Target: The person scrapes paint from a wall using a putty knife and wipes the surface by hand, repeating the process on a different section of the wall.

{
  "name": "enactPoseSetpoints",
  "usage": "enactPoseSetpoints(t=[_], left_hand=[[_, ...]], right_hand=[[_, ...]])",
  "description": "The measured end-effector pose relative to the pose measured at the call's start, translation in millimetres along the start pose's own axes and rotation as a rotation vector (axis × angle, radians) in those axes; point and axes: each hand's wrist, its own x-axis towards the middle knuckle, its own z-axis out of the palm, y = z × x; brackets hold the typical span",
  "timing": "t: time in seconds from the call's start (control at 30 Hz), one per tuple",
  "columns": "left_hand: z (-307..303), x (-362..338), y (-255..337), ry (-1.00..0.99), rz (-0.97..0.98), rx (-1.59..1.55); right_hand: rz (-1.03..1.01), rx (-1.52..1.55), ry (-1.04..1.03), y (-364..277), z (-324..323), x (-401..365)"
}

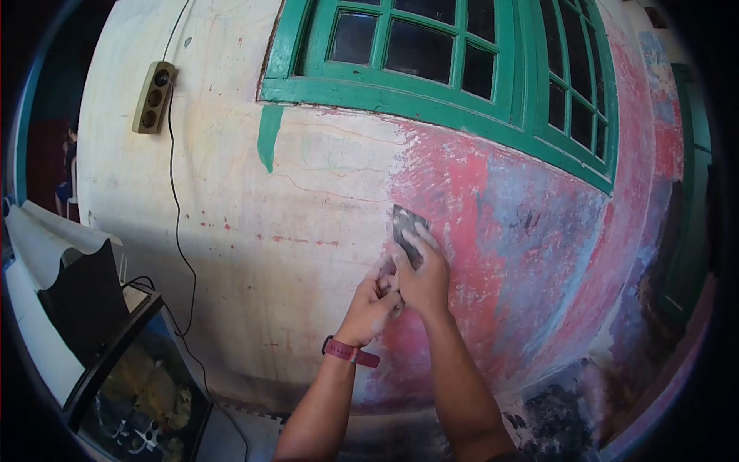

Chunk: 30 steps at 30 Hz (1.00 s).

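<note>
A dark, flat scraper blade (402,223) lies against the painted wall (308,208), right where the whitish paint meets the pink. My right hand (422,277) grips the scraper, its fingers and thumb pressed on the blade. Just below and to the left, my left hand (371,308) is closed, with its curled fingers touching the right hand. Whatever the left fingers hold, perhaps the scraper's lower end, is hidden. Pale dust coats the fingers of both hands. A dark red wristband (350,352) is on my left wrist.
Above is a green window frame (400,96) with glass panes. A power strip (154,98) hangs at upper left, its black cord (175,204) running down the wall. At lower left stands a fish tank (138,393). A person (68,173) is partly visible at far left.
</note>
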Motion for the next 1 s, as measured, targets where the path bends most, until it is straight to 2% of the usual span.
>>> enactPoseSetpoints(t=[0.13,0.23,0.33,0.43,0.57,0.67,0.77,0.83,0.87,0.97,1.0], left_hand=[[12,0,-19,0.203,0.025,0.224],[10,6,-28,0.169,0.04,0.177],[19,9,-20,0.298,0.186,0.196],[31,11,9,0.43,0.243,0.122],[24,21,35,0.585,0.312,0.343],[2,61,51,0.636,0.613,0.921],[-6,108,94,0.748,0.938,1.4],[1,122,94,0.623,0.845,1.567],[7,124,88,0.571,0.831,1.52],[-10,133,79,0.72,0.894,1.455],[-2,132,82,0.786,0.842,1.356]], right_hand=[[0.283,0.406,-0.164,23,-11,-26],[0.172,0.436,-0.169,39,-24,-27],[0.201,0.424,-0.124,52,-49,-22],[0.279,0.513,-0.027,70,-70,-15],[0.341,0.553,0.069,94,-86,-10],[0.444,0.619,0.086,105,-95,-9],[0.482,0.666,0.108,106,-103,-5],[0.48,0.66,0.113,111,-107,-5],[0.477,0.657,0.111,114,-109,-5],[0.509,0.736,0.143,125,-111,-6],[0.531,0.754,0.152,125,-114,-5]])
